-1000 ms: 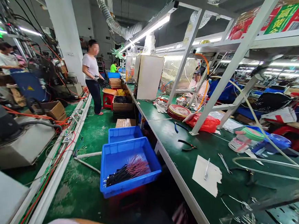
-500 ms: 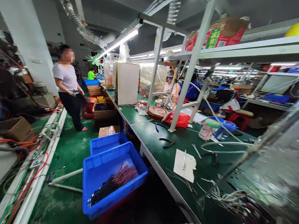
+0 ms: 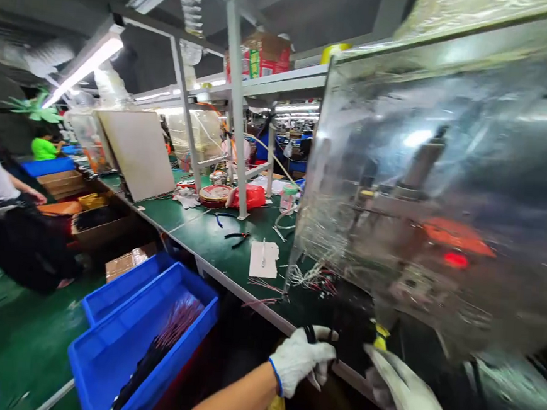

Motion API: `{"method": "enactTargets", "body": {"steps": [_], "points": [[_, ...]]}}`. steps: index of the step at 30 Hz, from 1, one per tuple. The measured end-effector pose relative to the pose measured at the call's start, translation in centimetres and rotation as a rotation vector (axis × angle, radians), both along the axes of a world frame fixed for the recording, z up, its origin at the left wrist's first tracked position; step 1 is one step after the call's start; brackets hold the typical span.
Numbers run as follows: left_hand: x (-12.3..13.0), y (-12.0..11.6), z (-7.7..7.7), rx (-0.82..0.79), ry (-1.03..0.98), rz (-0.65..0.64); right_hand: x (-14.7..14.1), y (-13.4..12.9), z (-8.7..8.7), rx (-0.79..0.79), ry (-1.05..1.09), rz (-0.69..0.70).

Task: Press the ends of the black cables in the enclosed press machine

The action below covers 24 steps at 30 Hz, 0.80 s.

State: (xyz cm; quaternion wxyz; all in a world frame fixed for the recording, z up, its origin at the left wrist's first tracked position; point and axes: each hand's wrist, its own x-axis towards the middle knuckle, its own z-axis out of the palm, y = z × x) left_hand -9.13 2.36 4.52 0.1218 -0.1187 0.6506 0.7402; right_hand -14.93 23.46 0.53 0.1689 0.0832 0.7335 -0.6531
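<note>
Gripping black wire bundle [image 3: 351, 331] in closed left hand [image 3: 302, 359], bundle lying rightward toward right hand [image 3: 405, 392], its grip unclear.

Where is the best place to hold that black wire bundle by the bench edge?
Grip the black wire bundle at its near end, from the near side of the green bench, as the white-gloved left hand does: the strands seem gathered there, so one closed hand could hold them all.

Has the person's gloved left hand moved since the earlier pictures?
Yes: the gloved left hand has risen, from low below the green workbench edge to right at that front edge.
</note>
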Motion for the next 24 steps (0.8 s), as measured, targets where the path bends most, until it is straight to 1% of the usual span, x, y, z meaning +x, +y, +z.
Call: {"method": "enactTargets", "body": {"steps": [3, 4, 5, 7, 9, 12, 14, 17, 20, 24], "points": [[0.7, 0.0, 0.2, -0.043, 0.001, -0.081, 0.1, -3.6, 3.1, -0.067, 0.079, 0.129], [0.9, -0.1, 0.2, -0.062, 0.004, -0.097, 0.1, -4.6, 3.8, -0.076, 0.075, 0.165], [1.1, -0.3, 0.2, -0.076, 0.007, -0.115, 0.1, -5.4, 4.2, -0.080, 0.069, 0.171], [1.5, -0.6, 0.4, -0.085, -0.010, -0.184, 0.2, -6.6, 4.5, -0.090, 0.054, 0.197], [2.1, -0.9, 0.8, -0.071, -0.034, -0.250, 0.7, -7.3, 4.4, -0.107, 0.044, 0.206], [3.1, -0.6, 1.4, -0.019, -0.049, -0.291, 1.4, -7.7, 4.5, -0.159, 0.034, 0.190], [3.5, -0.1, 1.6, 0.042, -0.046, -0.272, 1.8, -8.0, 4.8, -0.184, 0.030, 0.160], [4.1, 0.5, 1.7, 0.124, -0.040, -0.201, 2.3, -8.5, 5.1, -0.221, 0.026, 0.088], [5.1, 0.2, 1.8, 0.148, -0.029, -0.142, 3.1, -9.1, 5.3, -0.316, -0.002, 0.047], [7.5, -1.0, 1.6, 0.108, -0.101, -0.143, 4.6, -9.6, 5.3, -0.476, -0.134, 0.119]]}}
